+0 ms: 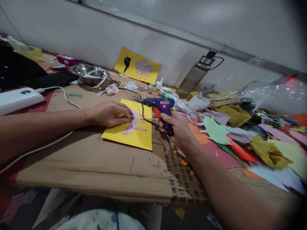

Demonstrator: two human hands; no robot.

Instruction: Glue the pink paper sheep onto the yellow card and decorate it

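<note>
My right hand (176,126) is wrapped round a blue hot glue gun (159,102) with an orange trigger and a lit red light. Its nozzle points left, over the top of a yellow card (141,140). On that card lies a light purple paper cutout (131,127) with several leg-like strips. My left hand (107,113) rests at the card's left side, thumb and fingertips drawn together at the cutout's edge. Whatever may be between those fingertips is too small to make out. The gun's black cord runs across the card.
Behind stand a yellow card with a beaded purple shape (144,67), a metal bowl (90,74) and a grey bottle (193,78). Paper scraps (214,130) and plastic pile up on the right. A white power bank (20,99) with a cable lies left. Cardboard (96,166) covers the table.
</note>
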